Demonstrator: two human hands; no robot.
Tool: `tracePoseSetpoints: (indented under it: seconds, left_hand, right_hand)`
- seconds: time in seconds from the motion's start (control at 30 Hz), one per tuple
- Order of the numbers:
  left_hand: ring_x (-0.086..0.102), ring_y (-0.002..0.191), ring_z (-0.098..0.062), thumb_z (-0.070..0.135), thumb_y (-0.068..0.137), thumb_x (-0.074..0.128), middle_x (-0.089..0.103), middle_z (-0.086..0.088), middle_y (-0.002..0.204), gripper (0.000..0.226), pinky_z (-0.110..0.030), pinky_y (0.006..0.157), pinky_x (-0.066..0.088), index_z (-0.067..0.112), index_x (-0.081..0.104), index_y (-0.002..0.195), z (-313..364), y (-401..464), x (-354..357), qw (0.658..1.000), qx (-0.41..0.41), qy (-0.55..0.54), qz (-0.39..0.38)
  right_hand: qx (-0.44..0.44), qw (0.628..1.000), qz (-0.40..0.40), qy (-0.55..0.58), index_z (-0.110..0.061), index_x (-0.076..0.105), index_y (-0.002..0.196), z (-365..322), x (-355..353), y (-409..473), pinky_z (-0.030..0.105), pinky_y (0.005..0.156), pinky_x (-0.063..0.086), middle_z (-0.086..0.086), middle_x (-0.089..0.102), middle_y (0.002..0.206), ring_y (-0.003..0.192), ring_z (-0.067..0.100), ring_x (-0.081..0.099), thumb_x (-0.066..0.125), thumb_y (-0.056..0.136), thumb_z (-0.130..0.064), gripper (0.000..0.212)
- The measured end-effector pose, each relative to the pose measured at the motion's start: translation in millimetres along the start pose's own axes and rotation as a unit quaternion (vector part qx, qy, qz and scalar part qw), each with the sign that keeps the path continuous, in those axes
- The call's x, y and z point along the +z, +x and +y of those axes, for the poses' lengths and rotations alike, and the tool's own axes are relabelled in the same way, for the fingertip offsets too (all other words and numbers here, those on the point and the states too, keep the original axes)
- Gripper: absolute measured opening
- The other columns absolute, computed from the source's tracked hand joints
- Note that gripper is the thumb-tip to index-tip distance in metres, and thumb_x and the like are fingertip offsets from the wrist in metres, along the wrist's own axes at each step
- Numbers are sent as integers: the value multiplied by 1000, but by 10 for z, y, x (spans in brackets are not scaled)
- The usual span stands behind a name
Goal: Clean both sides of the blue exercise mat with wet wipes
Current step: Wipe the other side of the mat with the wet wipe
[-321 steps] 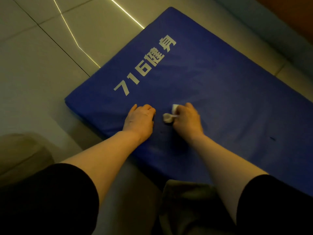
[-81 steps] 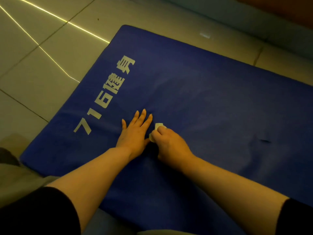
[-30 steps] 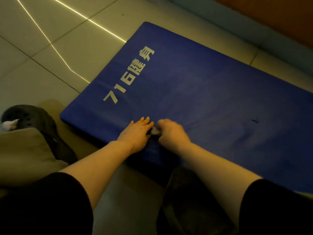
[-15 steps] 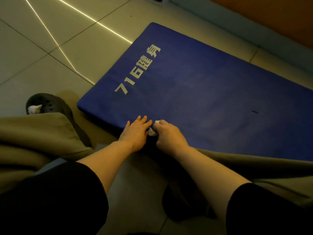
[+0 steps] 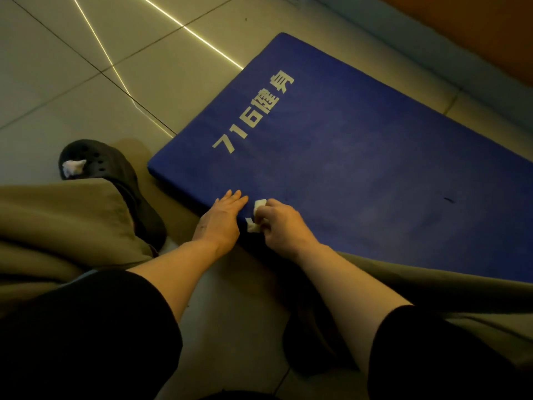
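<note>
Since the frame half a second before, the right hand (image 5: 284, 223) had eased its wipe (image 5: 255, 216) a touch away from the left hand (image 5: 220, 217), and the view had drawn back to show more of the dark clog (image 5: 115, 180) on the floor (image 5: 72, 82).

The right hand's fingers were curled round the crumpled wet wipe, pressing it on the near edge of the blue exercise mat (image 5: 360, 157). The left hand lay flat, fingers straight and together, bracing the mat just left of the wipe.

The mat lay flat on the tiled floor, white lettering (image 5: 253, 116) up. Its long axis ran from the near-left corner away toward the right, out of view; the short end faced left, near the clog.

The wipe looked small and bunched, so it could probably smear dirt or dry out before the face was covered. Working right at the edge, the hand might slip off onto the floor and carry grit back. A dark mark (image 5: 448, 200) further right could be missed. The underside was judged not yet cleaned; flipping it onto an unwiped floor might soil the finished face.
</note>
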State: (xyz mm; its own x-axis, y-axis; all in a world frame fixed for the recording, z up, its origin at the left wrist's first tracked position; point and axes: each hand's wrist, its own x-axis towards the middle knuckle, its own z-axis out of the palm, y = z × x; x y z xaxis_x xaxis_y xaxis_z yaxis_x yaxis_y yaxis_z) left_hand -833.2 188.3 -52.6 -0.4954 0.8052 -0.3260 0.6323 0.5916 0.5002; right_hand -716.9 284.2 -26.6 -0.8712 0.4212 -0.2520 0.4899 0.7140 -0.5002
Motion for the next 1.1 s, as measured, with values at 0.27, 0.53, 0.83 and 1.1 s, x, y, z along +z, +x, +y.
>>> tracePoseSetpoints:
  seconds: [0.27, 0.53, 0.83, 1.1]
  left_hand:
    - [-4, 149, -12, 14, 85, 59, 3, 2, 162, 86, -32, 116, -14, 19, 9, 154, 165, -12, 62, 974, 179, 139, -18]
    - [71, 78, -28, 0, 54, 86, 72, -13, 92, 81, -32, 66, 58, 0, 57, 129, 489, -140, -156, 938, 279, 170, 115]
    - [65, 85, -38, -7, 74, 64, 43, -20, 143, 87, -45, 70, 57, 13, 27, 150, 1182, -307, -659, 931, 300, 128, 163]
    - [51, 122, -30, 5, 87, 55, 15, -5, 159, 86, -36, 95, 45, 21, 5, 154, 1128, -268, -336, 970, 93, 221, 40]
  right_hand:
    - [57, 997, 60, 2, -11, 56, 69, 273, -252, -302, 29, 58, 30, 2, 45, 77, 69, 26, 48, 51, 72, -16, 8]
    - [54, 982, 170, 58, -11, 69, 81, 84, -439, -232, 25, 61, 33, -1, 54, 75, 70, 17, 52, 57, 73, -3, 17]
    - [128, 967, 206, 82, -6, 67, 70, 156, -1301, -866, 27, 62, 40, 9, 65, 75, 70, 19, 55, 69, 74, -21, 15]
    - [165, 963, 194, 88, -6, 70, 90, 336, -735, -899, 26, 72, 41, 15, 64, 97, 92, 33, 59, 58, 82, -17, 18]
